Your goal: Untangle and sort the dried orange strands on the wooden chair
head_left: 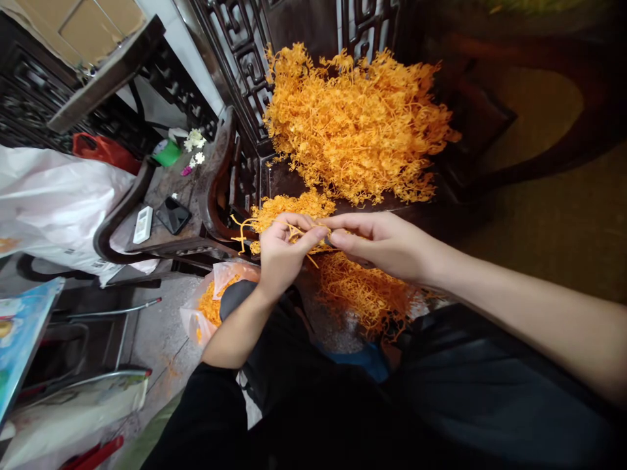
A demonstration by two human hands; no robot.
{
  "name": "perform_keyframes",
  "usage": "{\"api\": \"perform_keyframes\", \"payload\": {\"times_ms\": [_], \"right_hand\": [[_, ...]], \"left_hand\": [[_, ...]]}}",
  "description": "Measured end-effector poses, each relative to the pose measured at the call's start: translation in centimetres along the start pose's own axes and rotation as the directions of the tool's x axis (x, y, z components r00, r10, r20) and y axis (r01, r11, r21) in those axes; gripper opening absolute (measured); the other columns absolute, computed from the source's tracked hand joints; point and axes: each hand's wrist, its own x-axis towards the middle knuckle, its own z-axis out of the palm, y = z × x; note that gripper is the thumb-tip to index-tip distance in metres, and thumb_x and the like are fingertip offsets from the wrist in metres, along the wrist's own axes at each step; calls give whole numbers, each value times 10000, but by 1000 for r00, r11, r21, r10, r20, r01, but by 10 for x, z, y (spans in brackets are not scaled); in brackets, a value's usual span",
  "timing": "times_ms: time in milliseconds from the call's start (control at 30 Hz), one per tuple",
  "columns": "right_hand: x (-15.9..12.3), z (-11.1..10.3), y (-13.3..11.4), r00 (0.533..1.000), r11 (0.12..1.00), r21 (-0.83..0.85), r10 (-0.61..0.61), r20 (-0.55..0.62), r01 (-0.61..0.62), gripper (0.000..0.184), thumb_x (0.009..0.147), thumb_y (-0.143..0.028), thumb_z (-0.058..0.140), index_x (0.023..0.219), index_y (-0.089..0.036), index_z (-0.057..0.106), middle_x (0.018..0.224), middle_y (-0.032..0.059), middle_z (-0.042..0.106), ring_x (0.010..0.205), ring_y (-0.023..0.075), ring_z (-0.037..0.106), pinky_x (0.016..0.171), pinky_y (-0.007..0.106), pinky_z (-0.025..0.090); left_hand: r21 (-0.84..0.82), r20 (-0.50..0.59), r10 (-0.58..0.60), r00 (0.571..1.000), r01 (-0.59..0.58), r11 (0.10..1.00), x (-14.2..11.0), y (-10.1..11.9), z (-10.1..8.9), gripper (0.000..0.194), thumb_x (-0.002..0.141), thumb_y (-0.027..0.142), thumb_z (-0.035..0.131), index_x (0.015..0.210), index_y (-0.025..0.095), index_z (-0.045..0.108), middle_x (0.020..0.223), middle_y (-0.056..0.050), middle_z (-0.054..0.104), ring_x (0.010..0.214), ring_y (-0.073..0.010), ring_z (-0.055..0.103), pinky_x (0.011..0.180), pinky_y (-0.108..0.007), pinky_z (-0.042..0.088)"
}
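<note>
A big heap of orange stringy sprigs (355, 124) lies on a dark wooden seat (279, 179). My left hand (281, 251) and my right hand (382, 241) meet just below it, fingertips pinched together on one small orange sprig (294, 230) held between them. A smaller clump of sprigs (289, 205) sits right behind the hands. More orange strands (365, 290) lie below my right hand, above my lap. A clear plastic bag with orange pieces (210, 303) rests by my left forearm.
A side table at left carries a black phone (172, 214), a white remote (143, 224), a green cup (167, 153) and white flowers (195, 140). A white plastic sack (53, 202) and a red bag (105, 150) lie further left. Carved dark chair backs (245, 59) stand behind.
</note>
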Motion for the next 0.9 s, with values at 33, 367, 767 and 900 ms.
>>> {"api": "perform_keyframes", "payload": {"times_ms": [33, 367, 767, 900], "right_hand": [[0, 2, 0, 999, 999, -22, -29, -37, 29, 341, 854, -519, 732, 963, -199, 771, 678, 0, 595, 677, 153, 560, 603, 290, 411], [-7, -9, -10, 995, 992, 84, 99, -24, -97, 237, 918, -412, 674, 965, -179, 677, 671, 22, 675, 416, 72, 361, 411, 273, 224], [-6, 6, -4, 985, 989, -139, 20, -173, -45, 472, 885, -633, 653, 768, -177, 680, 643, 21, 587, 607, 151, 503, 549, 298, 368], [-8, 1, -4, 986, 997, 41, 70, -152, -65, 430, 871, -631, 685, 842, -202, 670, 492, -49, 472, 454, 101, 359, 461, 273, 244]], "left_hand": [[-24, 23, -24, 999, 25, 999, -1, 1, 2, 277, 786, 357, 864, 803, 177, 655, 797, 1, 671, 660, -84, 602, 618, -219, 487], [-438, 68, -192, 979, 202, 876, 4, 20, 3, 349, 956, 453, 661, 774, 181, 541, 795, 2, 551, 581, -61, 487, 530, -201, 432], [124, 405, 494, 769, -582, 804, -12, 13, -1, 350, 993, 493, 555, 767, 230, 602, 764, -40, 667, 713, -168, 640, 689, -348, 545], [164, 564, 623, 542, -813, 559, -12, 9, -4, 96, 889, 296, 730, 919, 232, 665, 937, -40, 735, 814, -170, 709, 734, -327, 576]]}}
